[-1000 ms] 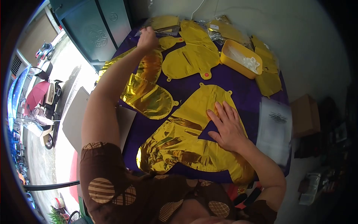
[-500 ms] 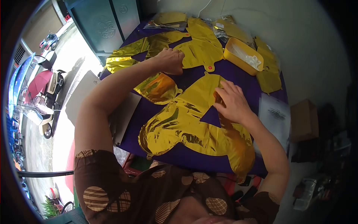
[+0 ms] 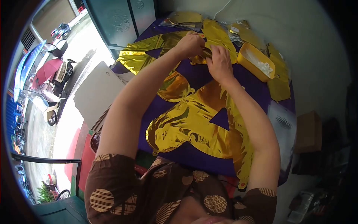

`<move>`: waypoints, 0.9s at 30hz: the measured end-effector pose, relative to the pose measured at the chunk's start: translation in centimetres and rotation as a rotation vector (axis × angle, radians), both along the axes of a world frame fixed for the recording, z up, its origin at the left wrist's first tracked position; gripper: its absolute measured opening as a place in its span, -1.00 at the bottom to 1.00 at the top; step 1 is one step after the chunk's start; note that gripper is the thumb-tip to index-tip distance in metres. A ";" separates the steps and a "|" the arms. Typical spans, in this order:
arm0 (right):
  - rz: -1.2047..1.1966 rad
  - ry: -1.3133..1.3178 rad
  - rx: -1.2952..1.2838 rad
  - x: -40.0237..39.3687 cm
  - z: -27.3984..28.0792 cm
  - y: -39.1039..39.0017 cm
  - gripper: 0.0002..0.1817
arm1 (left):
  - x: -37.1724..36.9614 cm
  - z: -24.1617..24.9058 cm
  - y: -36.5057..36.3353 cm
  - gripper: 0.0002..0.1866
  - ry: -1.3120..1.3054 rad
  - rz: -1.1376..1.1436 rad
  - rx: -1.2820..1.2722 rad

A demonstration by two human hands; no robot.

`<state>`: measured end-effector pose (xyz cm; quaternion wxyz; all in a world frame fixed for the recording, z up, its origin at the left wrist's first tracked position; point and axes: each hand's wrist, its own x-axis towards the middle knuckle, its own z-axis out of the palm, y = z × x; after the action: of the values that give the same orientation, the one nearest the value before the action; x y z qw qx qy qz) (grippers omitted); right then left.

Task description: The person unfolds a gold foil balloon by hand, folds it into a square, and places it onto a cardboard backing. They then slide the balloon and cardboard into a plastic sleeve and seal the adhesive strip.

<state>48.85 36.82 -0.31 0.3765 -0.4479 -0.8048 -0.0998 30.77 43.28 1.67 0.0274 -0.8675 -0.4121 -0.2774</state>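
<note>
Both of my hands are at the far part of the table, on a flat gold foil balloon (image 3: 219, 35). My left hand (image 3: 191, 45) is closed on its near part, with the fingertips mostly hidden. Beside it, my right hand (image 3: 220, 64) pinches the same foil, which is bunched and folded between the two hands. A larger gold foil balloon (image 3: 179, 128) with a triangular hole lies wrinkled in front of me, under my right forearm. A small rounded gold foil piece (image 3: 174, 87) with a tab lies left of it, partly behind my left arm.
A yellow plastic box (image 3: 257, 71) with small white items stands right of my hands. More gold foil (image 3: 140, 56) lies at the left, and packaged foil (image 3: 182, 18) at the back. A purple cloth (image 3: 203, 158) covers the table. Grey board (image 3: 95, 93) stands left; a cardboard box (image 3: 307, 132) is right.
My right hand has left the near balloon and moved forward to the far one. My left hand has moved slightly farther away. The far balloon's near end is now lifted and bunched.
</note>
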 end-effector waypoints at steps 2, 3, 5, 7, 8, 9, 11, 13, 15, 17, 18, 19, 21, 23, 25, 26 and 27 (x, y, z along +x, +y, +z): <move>-0.033 0.057 -0.043 -0.5 -0.6 2.1 -0.70 | 0.1 -0.7 0.4 -0.84 -0.065 0.007 0.005; -0.017 0.093 -0.142 -0.6 -0.4 2.7 -0.74 | 0.2 -0.5 0.0 -0.84 -0.082 0.012 0.023; 0.017 0.162 -0.339 -0.7 0.2 3.6 -0.79 | 0.4 -0.5 -0.9 -0.83 -0.118 0.023 0.059; 0.004 0.243 -0.298 -0.5 0.2 4.4 -0.79 | 2.2 -0.6 -2.0 -0.79 -0.427 0.433 0.146; -0.003 0.284 -0.278 -0.4 0.1 4.8 -0.78 | 2.9 -0.5 -2.2 -0.76 -0.580 0.638 0.190; -0.017 0.338 -0.306 -0.4 0.2 4.6 -0.77 | 2.9 -0.2 -2.3 -0.71 -0.781 0.699 0.078; -0.038 0.415 -0.395 -0.4 0.5 4.4 -0.78 | 2.6 0.2 -2.7 -0.62 -1.337 0.561 -0.623; -0.039 0.477 -0.473 -0.5 0.4 4.3 -0.78 | 2.7 -0.4 -2.9 -0.42 -1.635 0.388 -1.020; -0.023 0.529 -0.536 -0.4 0.2 4.4 -0.80 | 3.4 -0.7 -3.2 -0.36 -1.678 0.375 -1.094; -0.006 0.493 -0.559 -0.3 0.1 4.5 -0.82 | 3.8 -1.3 -3.9 -0.30 -1.672 0.316 -1.132; 0.003 0.476 -0.571 -0.2 0.1 4.5 -0.83 | 4.0 -1.6 -4.2 -0.31 -1.652 0.309 -1.120; 0.029 0.479 -0.568 -0.1 -0.3 4.8 -0.80 | 4.1 -1.8 -4.4 -0.32 -1.631 0.302 -1.107; 0.081 0.487 -0.563 0.3 -1.2 5.7 -0.74 | 4.3 -2.3 -4.1 -0.35 -1.626 0.300 -1.092; 0.143 0.547 -0.700 0.9 -1.6 6.7 -0.68 | 4.3 -3.1 -3.6 -0.40 -1.661 0.316 -1.089; 0.169 0.700 -0.804 0.2 -0.7 6.0 -0.63 | 4.1 -3.0 -3.8 -0.44 -1.673 0.297 -1.090; 0.160 0.824 -0.839 -0.2 -0.5 5.4 -0.61 | 4.1 -3.0 -3.9 -0.46 -1.677 0.287 -1.091; 0.150 0.947 -0.873 -0.6 -0.1 4.9 -0.60 | 4.2 -3.1 -4.0 -0.47 -1.677 0.294 -1.067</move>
<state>48.23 41.69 -0.39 0.4798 -0.4980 -0.5473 0.4715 34.95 39.32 -1.46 -0.6300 -0.2314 -0.4717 -0.5719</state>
